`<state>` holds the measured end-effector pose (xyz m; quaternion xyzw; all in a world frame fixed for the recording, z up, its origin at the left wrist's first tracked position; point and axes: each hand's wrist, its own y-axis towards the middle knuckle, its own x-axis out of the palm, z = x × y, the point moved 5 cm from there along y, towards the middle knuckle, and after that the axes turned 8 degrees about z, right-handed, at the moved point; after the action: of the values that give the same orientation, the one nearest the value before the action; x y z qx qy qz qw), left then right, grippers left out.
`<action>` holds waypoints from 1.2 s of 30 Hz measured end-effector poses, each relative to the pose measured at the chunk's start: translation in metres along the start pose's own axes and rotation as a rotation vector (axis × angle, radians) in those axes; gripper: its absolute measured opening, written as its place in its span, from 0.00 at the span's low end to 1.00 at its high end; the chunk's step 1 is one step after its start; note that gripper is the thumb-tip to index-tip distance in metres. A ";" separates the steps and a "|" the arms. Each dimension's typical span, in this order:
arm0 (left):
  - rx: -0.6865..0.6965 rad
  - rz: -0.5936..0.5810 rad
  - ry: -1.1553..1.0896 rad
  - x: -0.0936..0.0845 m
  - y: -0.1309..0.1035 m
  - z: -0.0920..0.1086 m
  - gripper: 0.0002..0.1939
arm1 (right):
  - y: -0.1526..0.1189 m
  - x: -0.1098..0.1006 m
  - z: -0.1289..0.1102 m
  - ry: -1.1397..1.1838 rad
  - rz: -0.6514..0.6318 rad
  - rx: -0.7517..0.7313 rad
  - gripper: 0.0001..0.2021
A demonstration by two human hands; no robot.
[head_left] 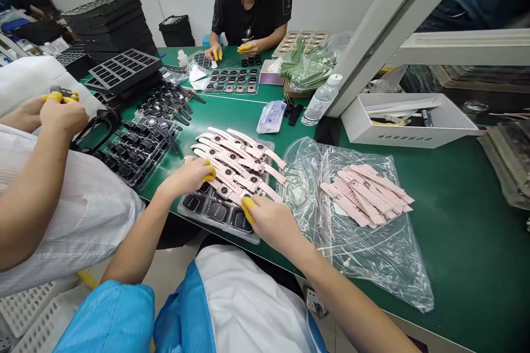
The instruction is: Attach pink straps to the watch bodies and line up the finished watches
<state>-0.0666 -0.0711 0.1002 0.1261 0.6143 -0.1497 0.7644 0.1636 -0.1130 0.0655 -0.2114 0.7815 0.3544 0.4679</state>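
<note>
In front of me a clear plastic tray [186, 213] holds square dark watch faces [216, 212] in its near row. Several pink-strapped watches [233, 156] lie side by side across the rest of it, sensor backs up. Yellow finger cots cover fingertips of both hands. My left hand [188, 177] is closed on the left strap end of the nearest watch [224, 191], low over the tray. My right hand [275, 225] pinches that watch's other end, by the tray's near right side. The fingertips partly hide the strap ends.
Right of the tray, loose pink straps [368, 194] lie on a clear plastic bag [381, 256]. Beyond stand a water bottle [322, 100] and a white box [408, 131]. At left, a co-worker's hands [62, 110] are near black watches [134, 146]; another person [252, 5] sits opposite.
</note>
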 end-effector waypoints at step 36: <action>-0.285 0.435 -0.462 -0.034 -0.051 -0.001 0.13 | -0.110 -0.101 0.179 0.522 0.679 0.898 0.16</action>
<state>-0.0934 -0.1152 0.1333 0.1089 0.3985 0.0792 0.9072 0.3879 -0.0510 0.0594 0.1868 0.9667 0.0568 0.1656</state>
